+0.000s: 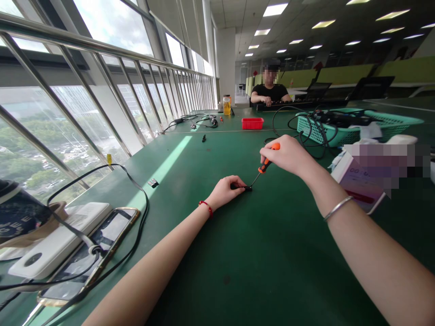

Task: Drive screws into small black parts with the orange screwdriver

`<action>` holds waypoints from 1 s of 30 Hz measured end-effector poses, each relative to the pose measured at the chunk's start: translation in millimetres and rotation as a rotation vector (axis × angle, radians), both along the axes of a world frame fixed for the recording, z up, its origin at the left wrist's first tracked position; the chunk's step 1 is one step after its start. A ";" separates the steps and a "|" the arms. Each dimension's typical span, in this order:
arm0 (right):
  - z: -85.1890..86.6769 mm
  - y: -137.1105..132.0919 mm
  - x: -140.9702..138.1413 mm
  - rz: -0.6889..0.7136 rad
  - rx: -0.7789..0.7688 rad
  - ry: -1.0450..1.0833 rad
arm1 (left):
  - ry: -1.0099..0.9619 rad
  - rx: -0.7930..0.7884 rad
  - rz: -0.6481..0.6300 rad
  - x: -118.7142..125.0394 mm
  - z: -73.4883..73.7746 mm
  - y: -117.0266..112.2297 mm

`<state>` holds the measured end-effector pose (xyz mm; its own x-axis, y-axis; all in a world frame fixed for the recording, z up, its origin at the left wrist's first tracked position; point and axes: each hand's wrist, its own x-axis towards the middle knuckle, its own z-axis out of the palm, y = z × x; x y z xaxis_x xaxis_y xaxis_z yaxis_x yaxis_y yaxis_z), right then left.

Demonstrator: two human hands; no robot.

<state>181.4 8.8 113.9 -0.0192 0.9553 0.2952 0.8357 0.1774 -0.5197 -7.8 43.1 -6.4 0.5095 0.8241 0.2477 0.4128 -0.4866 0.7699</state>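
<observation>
Screwdriver (265, 165): orange-and-black handle, thin dark shaft, tilted with the tip pointing down-left and the handle up-right. Right hand (288, 155) fingers closed around the handle; tip meets a small black part (245, 187) on the green table (258, 253). Left hand (226, 191) fingers pinched together on that part, pressing it flat near table centre.

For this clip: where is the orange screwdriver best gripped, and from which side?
The screwdriver slants tip-down onto the small black part under the left hand, so probably take its thick orange handle, raised and clear, from above right, as the right hand does.
</observation>
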 end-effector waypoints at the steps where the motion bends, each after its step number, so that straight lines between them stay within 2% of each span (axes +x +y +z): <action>1: -0.1 0.0 0.0 0.005 -0.002 0.002 | 0.000 0.001 -0.002 0.0 -0.5 0.4; 15: -1.1 -1.7 -2.8 0.013 -0.008 -0.031 | -0.009 0.010 -0.020 0.2 -0.6 0.5; 19: -1.5 -2.5 -4.4 0.066 0.067 -0.035 | -0.013 0.017 -0.024 0.4 -0.8 0.5; 23: -1.8 -2.4 -5.1 0.024 0.151 -0.061 | -0.010 0.019 -0.023 0.2 -1.2 0.8; 27: -2.2 -5.7 -8.3 0.086 0.175 -0.062 | -0.010 0.021 -0.016 0.0 -1.8 0.9; 30: -6.8 -11.4 -13.7 0.075 0.176 -0.055 | -0.005 0.030 -0.004 -0.1 -1.7 0.5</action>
